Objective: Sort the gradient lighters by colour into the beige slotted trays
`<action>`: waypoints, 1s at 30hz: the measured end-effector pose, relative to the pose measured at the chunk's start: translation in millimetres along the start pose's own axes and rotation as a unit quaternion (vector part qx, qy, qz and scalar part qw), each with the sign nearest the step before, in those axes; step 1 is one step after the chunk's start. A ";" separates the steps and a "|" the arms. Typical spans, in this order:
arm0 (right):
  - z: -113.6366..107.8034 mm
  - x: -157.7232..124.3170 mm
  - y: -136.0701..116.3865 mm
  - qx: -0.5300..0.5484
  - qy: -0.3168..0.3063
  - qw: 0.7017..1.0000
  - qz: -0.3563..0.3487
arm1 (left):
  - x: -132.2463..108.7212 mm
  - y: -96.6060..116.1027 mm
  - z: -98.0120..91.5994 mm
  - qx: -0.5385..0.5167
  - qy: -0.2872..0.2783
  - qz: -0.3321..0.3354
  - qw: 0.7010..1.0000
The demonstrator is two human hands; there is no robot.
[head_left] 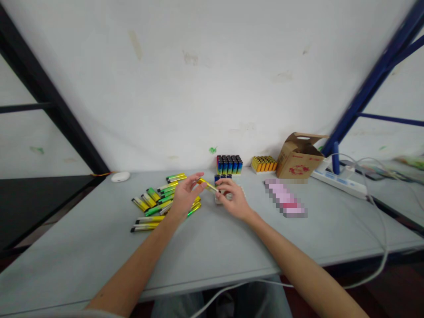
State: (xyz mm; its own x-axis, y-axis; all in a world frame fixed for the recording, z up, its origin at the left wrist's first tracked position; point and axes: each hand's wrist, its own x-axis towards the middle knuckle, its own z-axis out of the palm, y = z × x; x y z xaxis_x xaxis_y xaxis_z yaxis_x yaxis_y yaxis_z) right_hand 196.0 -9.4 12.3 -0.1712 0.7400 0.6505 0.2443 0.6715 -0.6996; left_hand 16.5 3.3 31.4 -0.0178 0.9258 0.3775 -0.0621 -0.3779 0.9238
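both hands are together, the left hand (pixel 187 195) and right hand (pixel 232 198) pinching a yellow lighter (pixel 208 186) between them, above the grey table (pixel 99 251). a loose pile of lighters (pixel 159 204) lies just left; open tabletop runs to the near edge.

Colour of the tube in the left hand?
The tube is shiny yellow; best seen in the head view.

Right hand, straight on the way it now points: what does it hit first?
The right hand would likely meet the blue lighters just past the yellow stick it touches; depth is unclear.
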 end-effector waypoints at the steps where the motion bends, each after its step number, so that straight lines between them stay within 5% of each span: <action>1: -2.5 2.5 2.3 0.021 0.016 0.999 0.022 | 2.0 -0.7 -3.4 0.033 0.001 0.026 0.999; 5: -13.1 11.1 10.9 0.114 0.060 0.984 0.127 | 3.3 -2.9 -9.4 0.189 -0.043 0.126 0.973; 8: -16.7 13.2 10.8 0.162 0.065 0.971 0.164 | -3.3 -4.6 -2.5 0.224 -0.089 0.140 0.960; 18: -14.8 11.8 -9.4 0.156 -0.059 0.981 0.099 | -22.4 -2.9 20.4 0.197 -0.192 0.117 0.954; 21: -17.3 14.3 -9.7 0.289 -0.004 0.945 0.152 | -20.7 -1.0 18.0 0.206 -0.177 0.109 0.956; 26: -32.5 21.2 -14.6 0.491 0.016 0.827 0.272 | -16.8 -1.9 12.7 0.236 -0.167 0.110 0.951; 30: -41.7 24.0 -15.8 0.506 -0.008 0.804 0.314 | -17.0 -3.0 12.1 0.260 -0.174 0.107 0.944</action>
State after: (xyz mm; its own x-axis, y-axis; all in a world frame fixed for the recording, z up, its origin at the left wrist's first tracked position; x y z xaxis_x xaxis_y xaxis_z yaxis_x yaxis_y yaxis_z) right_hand 227.8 -3.9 51.2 -0.3313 0.9404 0.0774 -0.6120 -0.1517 -0.7761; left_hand 29.0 -11.4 23.0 0.3598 0.8041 0.4732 0.4063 -0.5916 0.6963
